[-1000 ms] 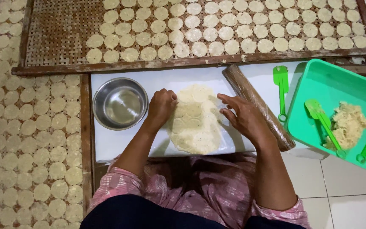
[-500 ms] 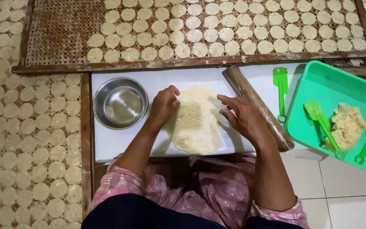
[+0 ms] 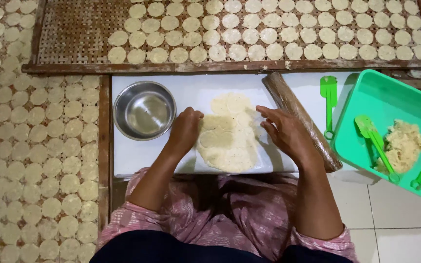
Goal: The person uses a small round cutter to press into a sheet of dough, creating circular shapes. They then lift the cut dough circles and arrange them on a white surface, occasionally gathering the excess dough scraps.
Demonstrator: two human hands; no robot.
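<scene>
- We see the left hand (image 3: pixel 185 130) curled into a loose fist, fingers closed, knuckles pressing the 9 o'clock edge of the flat dough sheet (image 3: pixel 230 134); whether it grips anything we cannot tell
- right hand (image 3: pixel 284 130) open, fingers spread flat, touching the sheet's 3 o'clock edge
- dough sheet lies mid white counter (image 3: pixel 137 153), round cut marks across it
- steel bowl (image 3: pixel 144 110) at 9 o'clock of the left hand, apart from it
- rolling pin (image 3: pixel 298 117) just beside the right hand at 3 o'clock; green tub (image 3: pixel 391 97) beyond it
- woven tray (image 3: pixel 69 29) of dough discs at 12 o'clock
</scene>
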